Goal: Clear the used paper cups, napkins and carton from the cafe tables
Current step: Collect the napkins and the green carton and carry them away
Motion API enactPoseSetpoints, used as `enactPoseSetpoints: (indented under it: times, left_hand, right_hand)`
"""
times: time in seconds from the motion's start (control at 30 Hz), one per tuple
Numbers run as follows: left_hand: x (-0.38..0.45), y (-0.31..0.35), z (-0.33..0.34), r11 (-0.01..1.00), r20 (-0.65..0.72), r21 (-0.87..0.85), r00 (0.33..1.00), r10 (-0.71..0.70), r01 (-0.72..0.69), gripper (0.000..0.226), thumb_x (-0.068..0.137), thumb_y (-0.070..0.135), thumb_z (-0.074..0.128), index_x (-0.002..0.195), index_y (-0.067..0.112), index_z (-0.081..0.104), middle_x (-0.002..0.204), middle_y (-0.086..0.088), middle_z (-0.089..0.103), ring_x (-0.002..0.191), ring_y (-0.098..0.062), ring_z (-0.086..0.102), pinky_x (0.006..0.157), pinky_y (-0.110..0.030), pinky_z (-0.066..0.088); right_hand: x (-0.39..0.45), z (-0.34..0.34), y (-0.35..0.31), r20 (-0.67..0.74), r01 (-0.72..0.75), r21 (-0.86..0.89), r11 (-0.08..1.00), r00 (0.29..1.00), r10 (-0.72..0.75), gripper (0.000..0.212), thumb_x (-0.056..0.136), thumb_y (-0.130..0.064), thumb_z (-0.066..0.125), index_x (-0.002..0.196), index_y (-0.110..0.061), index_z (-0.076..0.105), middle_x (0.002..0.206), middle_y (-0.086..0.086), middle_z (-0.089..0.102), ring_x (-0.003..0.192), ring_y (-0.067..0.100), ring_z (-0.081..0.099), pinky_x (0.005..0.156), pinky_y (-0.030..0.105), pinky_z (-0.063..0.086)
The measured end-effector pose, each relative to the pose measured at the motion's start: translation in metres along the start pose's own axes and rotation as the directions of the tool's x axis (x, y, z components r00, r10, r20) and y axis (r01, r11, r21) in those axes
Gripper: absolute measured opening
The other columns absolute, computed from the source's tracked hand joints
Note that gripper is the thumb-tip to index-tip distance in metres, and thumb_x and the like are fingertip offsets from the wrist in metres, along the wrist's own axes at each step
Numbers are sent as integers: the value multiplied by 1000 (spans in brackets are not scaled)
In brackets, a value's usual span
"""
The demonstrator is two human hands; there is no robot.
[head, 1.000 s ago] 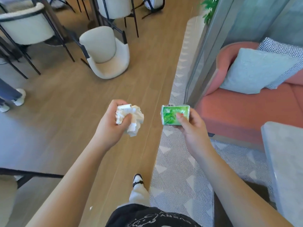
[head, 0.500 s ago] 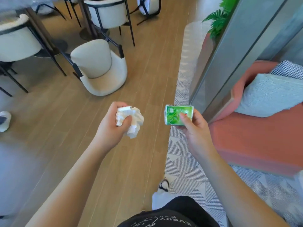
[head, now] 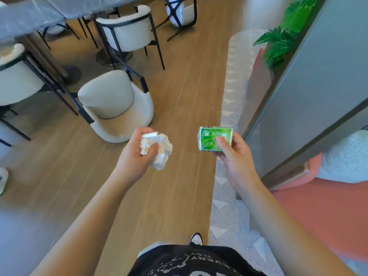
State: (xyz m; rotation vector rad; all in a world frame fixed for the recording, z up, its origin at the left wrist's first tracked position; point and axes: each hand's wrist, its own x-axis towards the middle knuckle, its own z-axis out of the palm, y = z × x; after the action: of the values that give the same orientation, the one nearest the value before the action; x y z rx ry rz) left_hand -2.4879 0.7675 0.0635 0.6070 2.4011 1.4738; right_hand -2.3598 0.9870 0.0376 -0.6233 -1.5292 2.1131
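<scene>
My left hand (head: 133,156) grips a crumpled white napkin (head: 162,150), holding it out in front of me over the wooden floor. My right hand (head: 235,154) holds a small green carton (head: 211,139), thumb pressed on its front face and fingers behind it. Both hands are at about chest height, a short gap between them. No paper cups are in sight.
A white round-backed chair (head: 115,102) stands ahead on the left, by dark-legged grey tables (head: 29,16) and more chairs (head: 127,28). A grey partition wall (head: 310,92) with a green plant (head: 282,34) rises on the right. A pink sofa (head: 328,212) and patterned rug (head: 229,216) lie lower right.
I have walked forward along the floor: the chairs and tables drew nearer, the partition now fills the right side and the sofa slid out lower right. Both hands keep their holds.
</scene>
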Motion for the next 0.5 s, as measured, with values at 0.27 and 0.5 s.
enactPoseSetpoints:
  times: [0.27, 0.5]
  left_hand:
    - [143, 0, 19, 998, 29, -52, 999, 33, -31, 27, 85, 33, 57, 101, 55, 52, 94, 26, 66, 78, 2, 64, 62, -19, 47]
    - [295, -13, 24, 990, 107, -93, 987, 120, -110, 39, 103, 11, 55, 103, 50, 50, 95, 26, 63, 79, 6, 62, 62, -9, 48]
  right_hand:
    - [134, 9, -7, -17, 18, -41, 999, 1000, -19, 25, 89, -35, 68, 111, -24, 71, 113, 5, 75, 106, 23, 72, 85, 35, 55]
    - [275, 36, -3, -35, 13, -70, 997, 999, -15, 19, 91, -29, 65, 107, -23, 72, 111, 4, 76, 106, 23, 72, 82, 34, 55]
